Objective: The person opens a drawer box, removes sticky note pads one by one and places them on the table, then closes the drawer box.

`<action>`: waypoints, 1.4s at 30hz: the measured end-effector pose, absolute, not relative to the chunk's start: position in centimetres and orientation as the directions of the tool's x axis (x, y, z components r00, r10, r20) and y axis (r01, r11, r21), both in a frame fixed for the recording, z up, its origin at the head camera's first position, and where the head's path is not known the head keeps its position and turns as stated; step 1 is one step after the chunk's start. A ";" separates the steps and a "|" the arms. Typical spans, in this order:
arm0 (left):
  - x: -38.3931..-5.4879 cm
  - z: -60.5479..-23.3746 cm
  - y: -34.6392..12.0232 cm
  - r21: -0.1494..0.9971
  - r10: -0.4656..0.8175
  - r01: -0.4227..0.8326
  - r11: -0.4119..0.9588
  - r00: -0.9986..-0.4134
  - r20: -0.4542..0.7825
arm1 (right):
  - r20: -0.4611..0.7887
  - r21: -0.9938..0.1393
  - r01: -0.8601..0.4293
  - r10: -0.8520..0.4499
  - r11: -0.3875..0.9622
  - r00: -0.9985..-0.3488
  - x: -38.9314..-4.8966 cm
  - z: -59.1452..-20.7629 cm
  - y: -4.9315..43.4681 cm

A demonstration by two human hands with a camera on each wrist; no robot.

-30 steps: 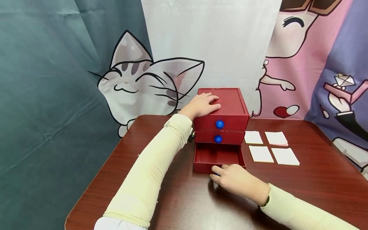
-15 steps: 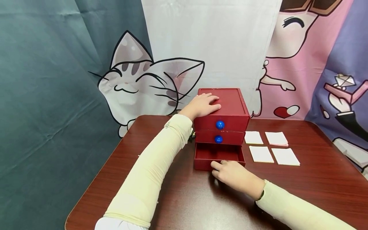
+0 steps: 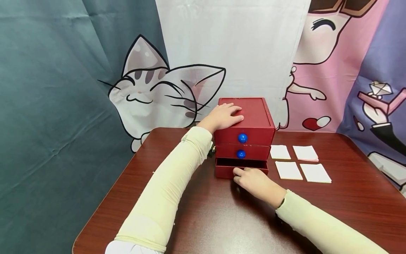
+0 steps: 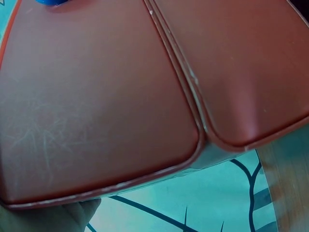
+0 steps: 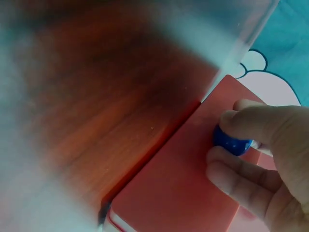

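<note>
A red drawer cabinet (image 3: 253, 113) stands toward the back of the table. Its bottom drawer (image 3: 224, 172) is pulled out partway, with a dark gap showing behind its front. In the right wrist view my right hand (image 5: 270, 159) pinches that drawer's round blue knob (image 5: 234, 145) between thumb and fingers. The upper two drawers are pushed in, with a blue knob on the top drawer (image 3: 258, 135) and on the middle drawer (image 3: 258, 152). My left hand (image 3: 222, 116) rests on the cabinet's top left side, fingers spread. Only part of it shows in the left wrist view.
Several stacks of white square paper (image 3: 288, 170) lie on the brown table (image 3: 222, 218), right of the cabinet. A small dark object (image 3: 211, 151) sits by the cabinet's left side. A printed curtain (image 3: 253, 46) hangs behind the table.
My right hand and the bottom drawer have moved back toward the cabinet, and less of the drawer sticks out. The left hand has stayed on the cabinet top.
</note>
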State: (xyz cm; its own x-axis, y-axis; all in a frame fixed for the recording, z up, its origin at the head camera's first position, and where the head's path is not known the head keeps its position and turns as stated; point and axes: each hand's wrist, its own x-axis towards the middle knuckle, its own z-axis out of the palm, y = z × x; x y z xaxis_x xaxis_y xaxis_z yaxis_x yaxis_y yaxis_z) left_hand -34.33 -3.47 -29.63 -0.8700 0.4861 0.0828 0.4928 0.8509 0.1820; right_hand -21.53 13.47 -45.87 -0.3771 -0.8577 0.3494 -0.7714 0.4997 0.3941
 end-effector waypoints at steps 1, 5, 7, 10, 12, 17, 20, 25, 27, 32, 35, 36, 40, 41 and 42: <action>-34.3 -29.6 -3.5 0.184 0.488 0.496 0.849 -0.868 0.086 | 0.350 0.384 -0.770 -0.852 0.509 -0.389 -21.7 -45.8 13.4; -34.4 -29.7 -3.5 0.187 0.488 0.495 0.849 -0.869 0.085 | 0.349 0.371 -0.760 -0.838 0.534 -0.419 -22.3 -45.6 13.3; -34.4 -29.7 -3.5 0.190 0.489 0.496 0.848 -0.868 0.085 | 0.348 0.363 -0.755 -0.831 0.546 -0.434 -22.6 -45.6 13.3; -34.3 -29.7 -3.5 0.194 0.489 0.496 0.847 -0.868 0.081 | 0.345 0.338 -0.753 -0.819 0.564 -0.459 -23.0 -45.6 13.4; -34.4 -29.6 -3.5 0.197 0.493 0.499 0.844 -0.866 0.083 | 0.349 0.312 -0.758 -0.811 0.573 -0.470 -23.3 -45.6 13.5; -34.4 -29.6 -3.6 0.201 0.499 0.506 0.839 -0.862 0.088 | 0.355 0.232 -0.777 -0.795 0.585 -0.492 -23.8 -45.6 13.6; -34.5 -29.6 -3.7 0.202 0.500 0.506 0.839 -0.862 0.081 | 0.342 0.193 -0.786 -0.791 0.588 -0.508 -24.0 -45.5 13.5; -34.5 -29.6 -3.9 0.215 0.512 0.512 0.832 -0.857 0.062 | 0.333 0.173 -0.788 -0.788 0.591 -0.518 -24.0 -45.7 13.4; -34.4 -29.5 -3.9 0.220 0.520 0.518 0.827 -0.853 0.051 | 0.336 0.168 -0.789 -0.787 0.591 -0.518 -24.0 -45.8 13.4; -34.3 -29.2 -4.0 0.224 0.525 0.522 0.823 -0.850 0.054 | 0.351 0.159 -0.791 -0.783 0.590 -0.513 -24.4 -45.9 13.3; -34.6 -29.4 -4.2 0.250 0.523 0.527 0.812 -0.848 0.087 | 0.346 0.163 -0.788 -0.782 0.594 -0.518 -24.6 -45.8 13.2; -34.7 -29.5 -4.3 0.282 0.522 0.529 0.801 -0.846 0.104 | 0.339 0.169 -0.790 -0.787 0.590 -0.515 -24.6 -45.7 13.3; -35.1 -29.9 -5.7 0.459 0.515 0.546 0.701 -0.832 0.205 | 0.306 0.160 -0.842 -0.837 0.515 -0.454 -23.8 -44.1 14.2; -35.2 -30.1 -6.3 0.499 0.505 0.551 0.669 -0.829 0.239 | 0.323 0.161 -0.867 -0.855 0.472 -0.406 -23.6 -43.3 14.7; -35.2 -30.1 -7.0 0.524 0.491 0.557 0.644 -0.827 0.276 | 0.353 0.163 -0.890 -0.868 0.425 -0.350 -23.4 -42.5 15.3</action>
